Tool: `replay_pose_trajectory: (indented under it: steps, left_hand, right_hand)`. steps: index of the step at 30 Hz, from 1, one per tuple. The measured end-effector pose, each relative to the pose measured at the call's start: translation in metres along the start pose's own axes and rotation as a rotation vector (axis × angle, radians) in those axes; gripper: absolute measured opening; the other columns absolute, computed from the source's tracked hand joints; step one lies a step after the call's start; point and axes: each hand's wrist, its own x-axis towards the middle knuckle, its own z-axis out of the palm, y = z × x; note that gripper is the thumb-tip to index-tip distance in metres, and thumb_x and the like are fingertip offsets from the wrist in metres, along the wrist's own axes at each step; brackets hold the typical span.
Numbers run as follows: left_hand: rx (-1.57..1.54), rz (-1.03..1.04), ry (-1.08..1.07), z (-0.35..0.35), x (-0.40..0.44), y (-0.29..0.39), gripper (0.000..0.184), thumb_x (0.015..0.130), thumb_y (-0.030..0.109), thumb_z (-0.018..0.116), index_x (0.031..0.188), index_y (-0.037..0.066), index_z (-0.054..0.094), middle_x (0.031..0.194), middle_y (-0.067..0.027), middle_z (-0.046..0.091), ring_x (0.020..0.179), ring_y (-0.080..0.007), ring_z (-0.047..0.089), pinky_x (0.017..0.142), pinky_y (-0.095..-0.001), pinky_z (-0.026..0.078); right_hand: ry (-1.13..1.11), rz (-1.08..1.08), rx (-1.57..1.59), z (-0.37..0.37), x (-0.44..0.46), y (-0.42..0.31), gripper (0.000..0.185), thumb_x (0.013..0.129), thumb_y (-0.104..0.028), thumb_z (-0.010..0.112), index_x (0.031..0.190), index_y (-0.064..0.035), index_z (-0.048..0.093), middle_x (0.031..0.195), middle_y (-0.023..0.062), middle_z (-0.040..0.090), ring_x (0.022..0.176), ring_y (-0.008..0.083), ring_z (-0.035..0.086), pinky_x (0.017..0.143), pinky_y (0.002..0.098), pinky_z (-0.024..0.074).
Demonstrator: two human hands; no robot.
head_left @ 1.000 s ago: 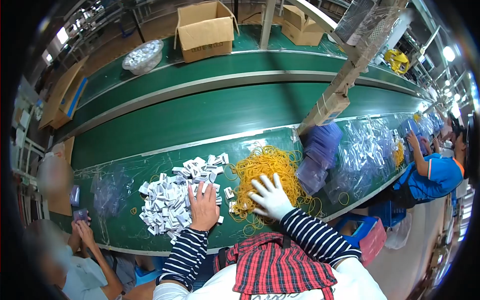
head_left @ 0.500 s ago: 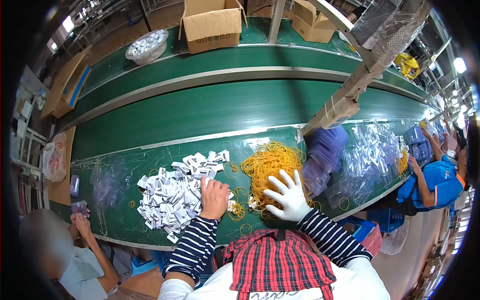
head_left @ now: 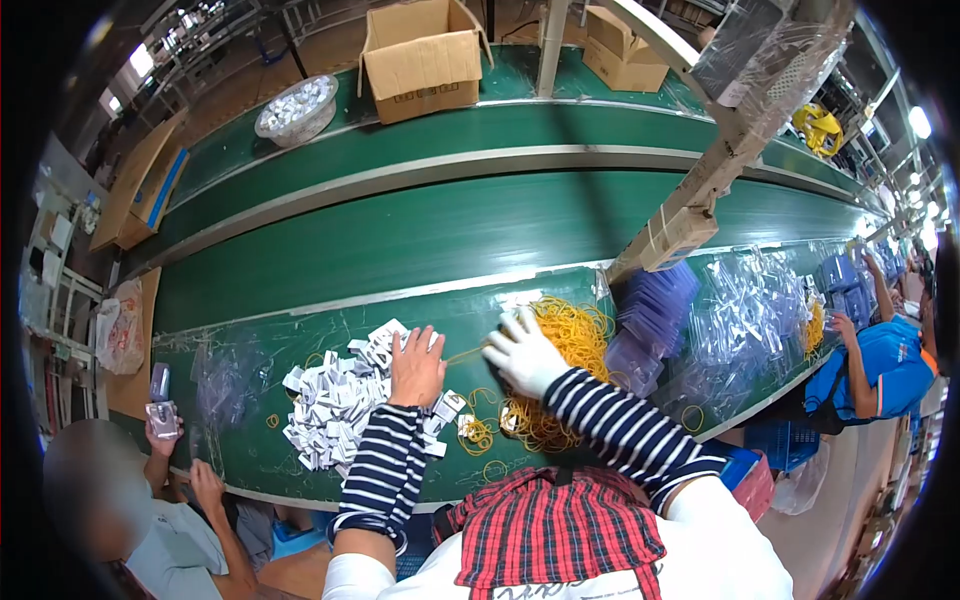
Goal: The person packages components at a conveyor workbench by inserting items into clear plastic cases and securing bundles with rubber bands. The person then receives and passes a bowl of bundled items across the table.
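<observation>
My bare left hand lies with its fingers spread over the right side of a heap of small white pieces. My right hand, in a white glove, is spread on the upper left edge of a pile of yellow rubber bands. A thin yellow strand stretches between the two hands. Below them, a few loose bands and small white pieces lie on the green table.
Purple plastic sleeves and clear bags lie to the right, below a taped post. A co-worker in blue is at right; another person at left holds a small pack. Cardboard box behind.
My left hand has moved up over the white pieces. My right hand has shifted left and up to the edge of the band pile. The left person's hands have moved apart.
</observation>
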Motion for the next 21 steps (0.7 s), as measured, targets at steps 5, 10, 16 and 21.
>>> replay_pose_trajectory:
  steps: [5,10,16,21]
  left_hand:
    - [-0.038,0.02,0.201,-0.032,-0.041,0.013,0.04,0.077,0.016,0.065,0.116,0.007,0.059,0.122,-0.0125,0.053,0.122,-0.0323,0.042,0.111,-0.0533,0.018]
    - [-0.143,0.195,0.124,-0.021,-0.056,0.034,0.027,0.075,0.014,0.065,0.101,0.007,0.066,0.105,-0.0093,0.058,0.115,-0.0303,0.047,0.111,-0.0544,0.018]
    - [-0.144,0.155,0.031,-0.02,-0.07,0.042,0.021,0.068,0.017,0.072,0.087,0.009,0.067,0.088,-0.0066,0.053,0.103,-0.0266,0.05,0.111,-0.0569,0.019]
    - [-0.113,0.156,0.171,-0.014,-0.08,0.045,0.015,0.071,0.013,0.069,0.085,0.011,0.067,0.1,-0.0052,0.059,0.109,-0.027,0.05,0.11,-0.0576,0.019]
  right_hand:
    - [0.123,0.065,-0.03,-0.017,-0.03,0.015,0.03,0.076,-0.027,0.064,0.097,-0.0042,0.062,0.114,0.0151,0.054,0.121,0.0394,0.04,0.104,0.0612,0.0234]
    - [0.131,-0.007,0.136,-0.04,-0.031,-0.017,0.03,0.076,-0.028,0.065,0.097,-0.0064,0.06,0.116,0.0152,0.051,0.121,0.039,0.04,0.104,0.0615,0.0243]
    - [0.049,0.051,0.074,-0.021,-0.071,-0.003,0.036,0.078,-0.032,0.066,0.109,-0.0143,0.063,0.125,0.0125,0.051,0.125,0.0388,0.039,0.105,0.0621,0.023]
    - [0.025,0.123,0.08,-0.025,-0.096,0.006,0.035,0.079,-0.028,0.065,0.113,-0.0183,0.063,0.129,0.0098,0.05,0.126,0.0366,0.038,0.105,0.0592,0.0241]
